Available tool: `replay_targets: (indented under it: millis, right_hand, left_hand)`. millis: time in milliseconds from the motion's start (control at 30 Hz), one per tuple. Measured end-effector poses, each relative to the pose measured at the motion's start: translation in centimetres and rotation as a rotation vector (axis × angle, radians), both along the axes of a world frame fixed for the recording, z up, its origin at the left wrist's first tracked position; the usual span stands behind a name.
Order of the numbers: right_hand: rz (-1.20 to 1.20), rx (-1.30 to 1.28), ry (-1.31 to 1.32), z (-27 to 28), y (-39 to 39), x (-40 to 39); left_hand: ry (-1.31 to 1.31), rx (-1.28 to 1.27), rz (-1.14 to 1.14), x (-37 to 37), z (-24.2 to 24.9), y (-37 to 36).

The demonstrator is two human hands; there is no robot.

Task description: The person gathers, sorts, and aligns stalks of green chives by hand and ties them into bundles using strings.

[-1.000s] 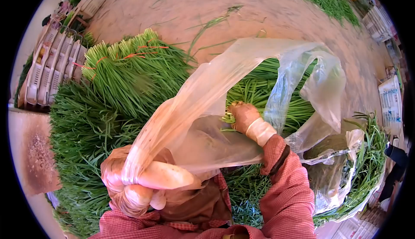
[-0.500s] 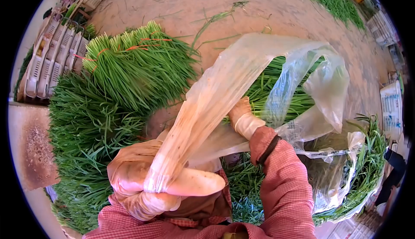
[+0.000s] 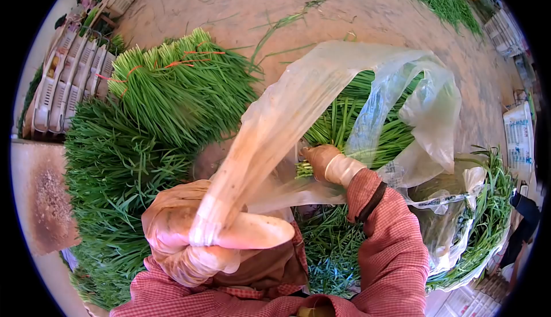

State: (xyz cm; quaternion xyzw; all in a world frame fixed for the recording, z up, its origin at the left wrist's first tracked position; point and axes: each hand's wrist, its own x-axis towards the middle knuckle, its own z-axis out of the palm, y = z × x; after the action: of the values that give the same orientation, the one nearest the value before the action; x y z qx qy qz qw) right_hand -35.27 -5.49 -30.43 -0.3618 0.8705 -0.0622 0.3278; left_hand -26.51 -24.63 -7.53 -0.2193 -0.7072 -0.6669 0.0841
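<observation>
My gloved left hand (image 3: pixel 178 234) is closed around the gathered end of a long clear plastic bag (image 3: pixel 281 107), thumb stretched to the right. From there the plastic runs up and over to the right, draping around a bunch of garlic chives (image 3: pixel 393 136). My gloved right hand (image 3: pixel 326 163) is at the cut stalk ends of that bunch, below the raised plastic. Its fingers are curled over the stalks, and the fingertips are partly hidden. Banded bundles of chives (image 3: pixel 183 87) stand to the left, cut ends up.
More leafy greens (image 3: pixel 115 185) are piled at left. White plastic crates (image 3: pixel 72 82) stand at far left, and another crate (image 3: pixel 519 136) at far right. A plastic-lined container of greens (image 3: pixel 496 202) sits at lower right. Loose leaves (image 3: pixel 281 27) lie on the floor.
My right hand has moved down toward me, from behind the plastic's edge to the stalk ends, which now show beside it. My left hand keeps its hold on the bag, almost still.
</observation>
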Motion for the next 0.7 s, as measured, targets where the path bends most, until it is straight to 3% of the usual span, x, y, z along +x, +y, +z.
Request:
replay_targets:
  millis: [67, 267, 367, 467, 500, 567, 633, 700]
  right_hand:
    - [-0.019, -0.028, -0.030, 1.0, -0.2, -0.1]
    - [0.007, 0.182, -0.066, -0.4, 0.1, 0.7]
    - [0.011, 0.205, 0.062, 1.2, 0.7, 2.1]
    - [-0.219, -0.074, 0.459, 4.7, 3.1, 3.7]
    - [-0.225, -0.062, 0.473, 6.1, 4.4, 4.1]
    - [-0.490, -0.691, 0.649, 9.7, 7.0, 4.9]
    - [-0.812, -1.044, 0.506, 13.4, 8.3, 6.1]
    - [-0.988, -1.323, 0.533, 18.3, 9.2, 7.2]
  left_hand:
    - [-0.150, 0.004, -0.013, 0.3, 0.4, -0.8]
    - [-0.061, 0.087, 0.028, 0.4, -1.3, -0.5]
    - [-0.050, 0.052, -0.029, 0.3, -1.5, -0.5]
    - [-0.106, 0.190, 0.074, -0.3, -1.8, 0.1]
    - [-0.100, 0.226, 0.079, -0.6, -2.0, 0.1]
    - [-0.135, 0.161, 0.116, -1.2, -1.8, -0.1]
    - [-0.144, 0.247, 0.126, -1.9, -2.1, 0.3]
    - [-0.190, 0.237, 0.064, -2.3, -2.5, 0.2]
